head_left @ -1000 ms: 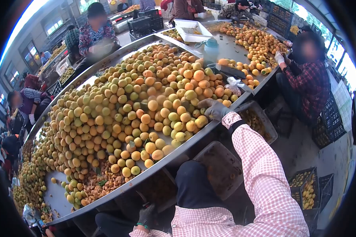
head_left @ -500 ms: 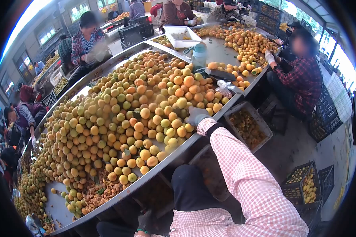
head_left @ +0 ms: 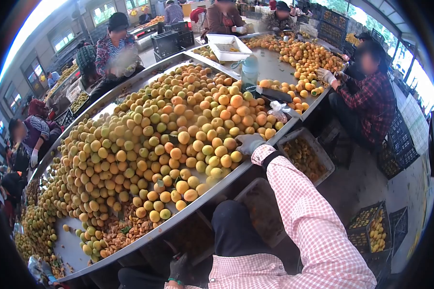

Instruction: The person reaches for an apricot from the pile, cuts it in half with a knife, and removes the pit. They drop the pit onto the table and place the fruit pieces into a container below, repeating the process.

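Observation:
A large heap of yellow-orange apricots (head_left: 144, 144) covers the metal sorting table (head_left: 197, 204). My right hand (head_left: 250, 143), in a grey glove, lies at the near edge of the heap, beside several apricots. Its fingers are stretched toward them, and I see nothing held. Low in front of my body is my left hand (head_left: 178, 269), in a dark glove with a green band at the wrist. Its fingers are curled round something thin and dark that I cannot make out. Pitted apricot pieces (head_left: 130, 231) lie near the table's front edge.
A water bottle (head_left: 249, 74), a dark flat box (head_left: 274, 93) and a plastic bag (head_left: 278, 111) stand by the divider. Below the edge are a crate of fruit halves (head_left: 304, 156) and another bin (head_left: 263, 212). Co-workers sit around the table; black crates (head_left: 369, 229) are at right.
The view has shifted slightly. My right hand has moved a little to the right along the edge. A co-worker at far left has drawn a gloved hand back from the fruit.

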A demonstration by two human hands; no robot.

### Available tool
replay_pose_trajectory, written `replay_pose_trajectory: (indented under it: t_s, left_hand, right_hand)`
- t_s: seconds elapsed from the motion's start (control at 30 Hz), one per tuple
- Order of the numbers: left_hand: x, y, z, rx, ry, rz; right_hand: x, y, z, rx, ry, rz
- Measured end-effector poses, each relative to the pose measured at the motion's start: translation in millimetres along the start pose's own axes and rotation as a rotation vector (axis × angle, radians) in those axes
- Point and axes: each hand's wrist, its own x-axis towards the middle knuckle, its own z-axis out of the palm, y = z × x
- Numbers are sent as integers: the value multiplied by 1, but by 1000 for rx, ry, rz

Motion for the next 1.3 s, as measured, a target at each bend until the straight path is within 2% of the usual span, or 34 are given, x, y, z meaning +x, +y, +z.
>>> replay_pose_trajectory:
  t_s: [0.07, 0.13, 0.2, 0.27, 0.3, 0.37, 0.4, 0.43, 0.5, 0.57, 0.6, 0.67, 0.7, 0.73, 0.8, 0.83, 0.87, 0.9, 0.97, 1.0, 1.07, 1.1, 1.13, 1.17, 1.2, 1.27, 1.3]
  left_hand:
    - [-5, 27, 10, -173, 126, -339]
    - [-7, 35, 11, -149, 95, -311]
    - [-9, 38, 13, -133, 67, -285]
    - [-8, 35, 15, -242, 142, -385]
    - [-8, 26, 11, -244, 145, -389]
    - [-4, -1, -2, 63, -64, 51]
    - [-1, -14, -2, 62, -61, 56]
    - [1, -17, -1, 12, -17, 33]
    - [1, -22, -5, -40, 36, 11]
    - [-2, 7, 1, -287, 71, -375]
    - [-3, 7, 1, -288, 74, -374]
    - [-4, 5, 1, -80, 59, -229]
    - [-5, 4, 1, -80, 59, -234]
    - [-4, 6, 3, -163, 83, -284]
    - [-6, 10, 7, -250, 108, -341]
    - [-9, 18, 9, -235, 104, -367]
    - [-10, 22, 10, -219, 99, -389]
    - [-10, 19, 8, -219, 94, -389]
    - [-9, 17, 4, 156, -6, -219]
    - [-8, 16, 5, 154, -7, -217]
    - [-7, 27, 13, -188, 120, -264]
    - [-6, 18, 11, -189, 118, -267]
    - [-5, 12, 9, -129, 64, -152]
    - [-4, 7, 7, -69, 10, -36]
    - [-5, 1, 6, -69, 5, -36]
    - [-9, 29, 13, -268, 95, -300]
    - [-9, 34, 13, -269, 92, -300]
  right_hand:
    - [9, -2, 10, 31, -2, 20]
    - [5, -3, 19, 116, 140, 75]
    - [0, 1, 22, 153, 174, 32]
    - [-9, 2, 19, 423, 381, 63]
    - [-10, 4, 12, 320, 245, 84]
    - [-5, 4, 17, 207, 176, 60]
    - [0, 3, 17, 94, 115, 33]
    - [1, -1, 7, 56, 7, 36]
    - [4, -5, -1, 50, -23, 23]
    - [10, -7, 0, 36, -31, 24]
    - [12, -5, 5, 35, -30, 20]
    - [6, -6, 12, 106, 96, 40]
    - [2, -5, 16, 106, 230, 74]
    - [3, -2, 19, 105, 225, 75]
    - [8, 14, 28, 639, 356, -2]
    - [34, 30, 53, 1266, 301, -134]
    - [31, 33, 46, 1264, 303, -131]
    - [26, 36, 39, 1467, 331, -155]
    - [25, 44, 35, 1930, 309, -243]
    - [21, 48, 35, 1927, 311, -245]
    - [5, 50, 31, 2281, 189, -185]
    - [-7, 49, 27, 2345, 153, -125]
    - [-16, 49, 24, 2343, 157, -120]
    - [-23, 51, 22, 2371, 73, -168]
    - [-29, 51, 20, 2396, -13, -219]
    - [-37, 49, 18, 2377, -6, -158]
    - [-37, 51, 24, 2370, -49, -247]
